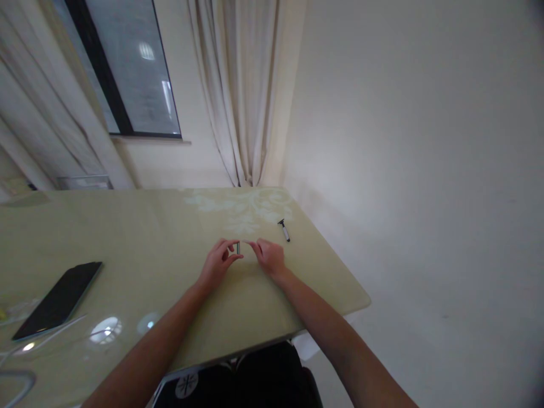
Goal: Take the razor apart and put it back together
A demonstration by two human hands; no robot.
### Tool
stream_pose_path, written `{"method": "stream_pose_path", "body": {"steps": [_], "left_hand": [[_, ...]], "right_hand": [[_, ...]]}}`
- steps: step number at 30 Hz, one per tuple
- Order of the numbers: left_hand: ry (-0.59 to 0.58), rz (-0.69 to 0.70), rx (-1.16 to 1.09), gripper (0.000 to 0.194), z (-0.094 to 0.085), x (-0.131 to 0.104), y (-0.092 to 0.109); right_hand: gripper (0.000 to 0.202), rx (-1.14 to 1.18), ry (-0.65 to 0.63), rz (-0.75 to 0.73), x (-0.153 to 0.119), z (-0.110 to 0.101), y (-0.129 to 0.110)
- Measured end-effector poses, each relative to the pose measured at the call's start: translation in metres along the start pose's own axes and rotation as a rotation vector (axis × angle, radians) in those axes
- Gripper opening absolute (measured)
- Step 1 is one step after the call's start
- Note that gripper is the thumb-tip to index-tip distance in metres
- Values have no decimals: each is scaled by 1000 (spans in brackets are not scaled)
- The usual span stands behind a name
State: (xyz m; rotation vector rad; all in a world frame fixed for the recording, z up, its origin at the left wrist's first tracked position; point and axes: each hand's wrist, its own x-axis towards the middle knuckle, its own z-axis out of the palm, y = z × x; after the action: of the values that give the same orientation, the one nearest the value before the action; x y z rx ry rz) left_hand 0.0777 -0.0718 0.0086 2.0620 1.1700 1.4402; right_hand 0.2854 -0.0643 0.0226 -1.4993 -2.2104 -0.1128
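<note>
Your left grip has a small slim piece pinched between thumb and finger; right grip just beside it, can't tell if holding. Razor lies untouched on the desk beyond right grip. Progress unclear.

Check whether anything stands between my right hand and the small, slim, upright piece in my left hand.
Nothing visible does: a narrow gap separates your right hand from the small, slim, dark-and-pale piece pinched upright in your left hand. The black-and-grey T-shaped razor lies beyond the right hand, off that line.
</note>
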Motion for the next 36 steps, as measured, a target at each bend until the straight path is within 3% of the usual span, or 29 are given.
{"method": "stream_pose_path", "body": {"steps": [3, 7, 11, 14, 18, 22, 25, 27, 33, 36], "left_hand": [[-3, -2, 13, 34, -1, 0, 0], [12, 11, 24, 33, -2, 0, 1], [37, 17, 14, 32, -3, 0, 2], [54, -11, 12, 32, -5, -1, 2], [39, -41, 3, 33, -5, 4, 0], [-126, -77, 46, 37, 2, 20, 1], [-323, -162, 188, 38, 16, 36, 3], [-393, -216, 272, 40, 32, 47, 3], [-394, -337, 401, 37, 93, 87, -2], [-387, -378, 448, 42, 113, 103, -2]], "right_hand": [[55, 21, -46, -84, 1, 0, 0], [57, 3, -5, 29, 0, 0, -2], [53, 42, -30, -101, 1, 0, -3], [54, 80, 116, 106, 17, -5, 7], [50, 262, 362, 335, 57, -22, 48], [40, 316, 409, 509, 81, -34, 97], [39, 325, 336, 561, 75, -31, 121], [43, 330, 263, 578, 66, -27, 130], [44, 286, 97, 633, 44, -20, 141], [41, 240, 43, 660, 43, -17, 143]]}}
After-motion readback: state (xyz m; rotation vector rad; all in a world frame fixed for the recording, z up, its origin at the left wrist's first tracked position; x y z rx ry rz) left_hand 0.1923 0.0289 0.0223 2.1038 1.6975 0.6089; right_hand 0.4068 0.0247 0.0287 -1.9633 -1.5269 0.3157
